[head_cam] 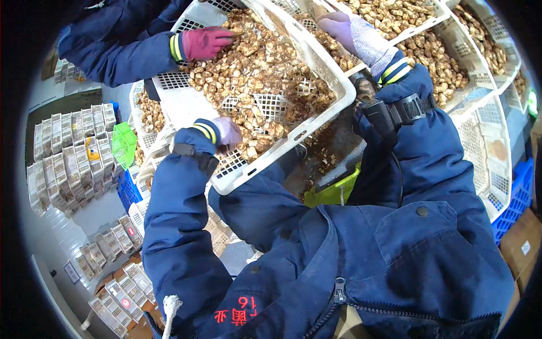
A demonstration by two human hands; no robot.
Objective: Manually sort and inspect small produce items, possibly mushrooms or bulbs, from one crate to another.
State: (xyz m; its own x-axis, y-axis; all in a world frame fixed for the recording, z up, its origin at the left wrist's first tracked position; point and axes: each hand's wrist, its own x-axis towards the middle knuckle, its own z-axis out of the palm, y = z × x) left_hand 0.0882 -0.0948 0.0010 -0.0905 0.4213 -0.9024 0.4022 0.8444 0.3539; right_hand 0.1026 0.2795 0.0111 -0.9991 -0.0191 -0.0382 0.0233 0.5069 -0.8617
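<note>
A white perforated plastic crate (315,123) lies before me, holding a spread of small brown-and-cream pieces that look like mushrooms (247,82), with dark crumbs among them. My left hand (228,132), in a pale lavender glove, is inside the near left part of the crate. Its fingers curl down against the mushrooms, and whether they grip one is hidden. Beyond the crate's right side, my right hand (345,31), in a similar glove, reaches over more mushrooms in a neighbouring container. Its fingertips are not clear. A black device (383,114) is strapped to my right forearm.
A co-worker's hand in a red glove (207,43) touches mushrooms at the crate's far left. Filled white crates (478,72) stand to the right. A yellow-green container (334,186) sits below. Stacked crates (72,146) stand on the left, beside a green basket (123,145).
</note>
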